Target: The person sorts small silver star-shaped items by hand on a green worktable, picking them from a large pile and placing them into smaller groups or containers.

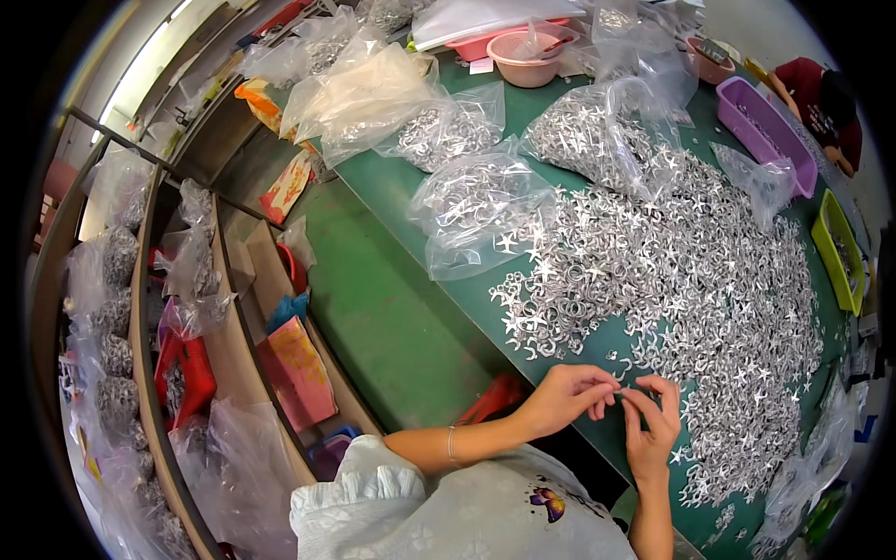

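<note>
Pale clothing (pixel 448 518) lay nearest; left grip (pixel 565 399) and right grip (pixel 653 434) pinched closed, anything held indiscernible, facing silvery pieces (pixel 747 308) and plastic bags (pixel 481 196) crowding the bench (pixel 483 304).

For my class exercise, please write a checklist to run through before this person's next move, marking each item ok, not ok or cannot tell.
1. Both hands in view: ok. The left hand and right hand are close together near the table edge.
2. Item at the fingertips identifiable: cannot tell; too small to make out.
3. Loose metal pieces within reach: ok, seemingly; the pile spreads close to the right hand.
4. Pieces separated by shape: not ok. Stars and curved ones lie mixed.
5. Clear bag of pieces sealed: cannot tell.
</note>
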`<state>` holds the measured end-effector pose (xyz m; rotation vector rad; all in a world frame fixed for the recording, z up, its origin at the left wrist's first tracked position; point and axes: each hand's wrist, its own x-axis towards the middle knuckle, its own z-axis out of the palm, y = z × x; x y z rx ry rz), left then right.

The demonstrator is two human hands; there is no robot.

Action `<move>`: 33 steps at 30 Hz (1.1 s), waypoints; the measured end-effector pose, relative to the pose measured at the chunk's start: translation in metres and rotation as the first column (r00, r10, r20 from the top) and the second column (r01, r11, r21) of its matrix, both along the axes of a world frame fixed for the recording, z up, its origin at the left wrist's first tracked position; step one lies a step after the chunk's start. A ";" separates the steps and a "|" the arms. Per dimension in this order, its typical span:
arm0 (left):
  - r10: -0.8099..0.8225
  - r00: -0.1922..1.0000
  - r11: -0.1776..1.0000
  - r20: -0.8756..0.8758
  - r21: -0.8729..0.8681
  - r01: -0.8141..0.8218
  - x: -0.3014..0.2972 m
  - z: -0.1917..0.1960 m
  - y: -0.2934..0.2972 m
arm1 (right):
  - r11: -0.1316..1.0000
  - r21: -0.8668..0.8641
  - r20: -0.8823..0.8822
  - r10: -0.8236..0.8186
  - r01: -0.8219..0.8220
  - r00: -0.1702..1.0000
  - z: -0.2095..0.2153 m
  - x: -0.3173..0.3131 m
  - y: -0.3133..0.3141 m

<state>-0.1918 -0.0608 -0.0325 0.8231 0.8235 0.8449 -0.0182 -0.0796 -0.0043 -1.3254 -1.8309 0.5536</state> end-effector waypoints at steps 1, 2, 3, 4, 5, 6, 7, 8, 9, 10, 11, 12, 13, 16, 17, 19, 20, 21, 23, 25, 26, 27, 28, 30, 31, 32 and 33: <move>0.073 0.996 0.997 -0.049 0.040 -0.072 -0.003 0.001 0.000 | 1.000 -0.001 -0.049 -0.020 0.020 0.999 -0.001 0.000 -0.001; 0.139 0.986 0.988 -0.096 0.084 -0.131 -0.008 0.004 0.004 | 1.000 -0.002 -0.069 -0.020 0.020 0.997 0.001 0.002 0.000; 0.210 0.967 0.973 -0.142 0.127 -0.193 -0.015 0.007 0.008 | 1.000 -0.006 -0.089 -0.016 0.015 0.996 0.002 0.003 0.002; 0.307 0.937 0.944 -0.169 0.177 -0.278 -0.024 0.012 0.017 | 1.000 -0.011 -0.109 -0.013 0.012 0.994 0.003 0.004 0.002; 0.391 0.900 0.914 -0.191 0.199 -0.355 -0.032 0.013 0.023 | 1.000 -0.014 -0.115 0.015 -0.017 0.993 0.001 0.006 0.002; 0.471 0.857 0.876 -0.211 0.227 -0.426 -0.041 0.012 0.031 | 0.999 -0.015 -0.111 0.035 -0.037 0.993 0.000 0.007 0.003; 0.483 0.852 0.868 -0.205 0.239 -0.435 -0.049 0.011 0.036 | 0.998 -0.016 -0.108 0.053 -0.056 0.993 -0.001 0.007 0.002; 0.493 0.847 0.861 -0.199 0.249 -0.443 -0.057 0.011 0.043 | 0.997 -0.018 -0.104 0.071 -0.073 0.992 -0.001 0.007 0.002; 0.533 0.819 0.832 -0.212 0.310 -0.461 -0.062 0.015 0.049 | 0.997 -0.017 -0.095 0.075 -0.077 0.993 -0.001 0.007 0.003; 0.577 0.791 0.801 -0.205 0.329 -0.500 -0.066 0.020 0.057 | 0.997 -0.017 -0.094 0.075 -0.077 0.993 -0.002 0.009 0.003; 0.620 0.762 0.765 -0.189 0.363 -0.532 -0.073 0.021 0.065 | 0.997 -0.018 -0.095 0.079 -0.081 0.992 -0.003 0.009 0.003; 0.660 0.731 0.726 -0.172 0.395 -0.562 -0.078 0.021 0.072 | 0.996 -0.020 -0.096 0.083 -0.085 0.992 -0.003 0.009 0.003; 0.678 0.718 0.707 -0.159 0.407 -0.578 -0.081 0.025 0.076 | 0.996 -0.028 -0.096 0.083 -0.086 0.992 -0.004 0.010 0.003; 0.728 0.672 0.651 -0.134 0.443 -0.617 -0.085 0.030 0.081 | 0.994 -0.046 -0.076 0.092 -0.096 0.993 -0.004 0.011 0.004; 0.744 0.654 0.633 -0.139 0.461 -0.622 -0.087 0.025 0.081 | 0.994 -0.046 -0.060 0.100 -0.103 0.993 -0.003 0.009 0.005; 0.802 0.530 0.585 -0.276 0.544 -0.602 -0.092 0.027 0.080 | 0.992 -0.041 -0.026 0.119 -0.120 0.993 -0.001 0.006 0.003; 0.847 0.432 0.516 -0.311 0.677 -0.525 -0.098 0.022 0.087 | 0.990 -0.033 -0.021 0.134 -0.134 0.991 -0.002 0.006 0.003; 0.888 0.262 0.451 -0.378 0.827 -0.335 -0.108 0.014 0.098 | 0.991 -0.046 -0.011 0.122 -0.123 0.992 -0.004 0.007 0.002; 0.957 0.116 0.289 -0.267 0.923 -0.254 -0.112 0.014 0.124 | 0.992 -0.014 0.026 0.125 -0.124 0.992 -0.014 0.017 0.003; 0.949 0.151 0.314 -0.275 0.853 -0.417 -0.112 0.005 0.141 | 0.989 -0.024 0.274 0.146 -0.145 0.951 -0.010 0.037 0.007; 0.935 0.205 0.353 -0.290 0.820 -0.450 -0.109 -0.002 0.143 | 0.998 0.049 0.298 0.032 -0.049 0.954 -0.005 0.038 0.007; 0.913 0.196 0.407 -0.357 0.828 -0.385 -0.097 -0.009 0.142 | 0.999 0.046 0.245 -0.019 0.007 0.969 0.001 0.038 0.009; 0.889 0.165 0.459 -0.428 0.829 -0.320 -0.088 -0.017 0.136 | 0.985 0.170 0.358 -0.051 -0.012 0.932 -0.010 0.053 0.018; 0.853 0.330 0.504 -0.404 0.803 -0.318 -0.052 -0.024 0.130 | 0.958 0.263 0.422 -0.218 0.112 0.880 -0.018 0.065 0.029; 0.819 0.482 0.513 -0.310 0.771 -0.376 -0.033 -0.024 0.119 | 0.959 0.263 0.420 -0.216 0.109 0.881 -0.015 0.060 0.035; 0.755 0.544 0.566 -0.367 0.784 -0.256 -0.016 -0.024 0.103 | 0.960 0.259 0.427 -0.212 0.106 0.879 -0.011 0.058 0.040; 0.681 0.594 0.606 -0.428 0.785 -0.129 0.000 -0.029 0.088 | 0.965 0.238 0.594 -0.235 0.111 0.769 -0.012 0.054 0.045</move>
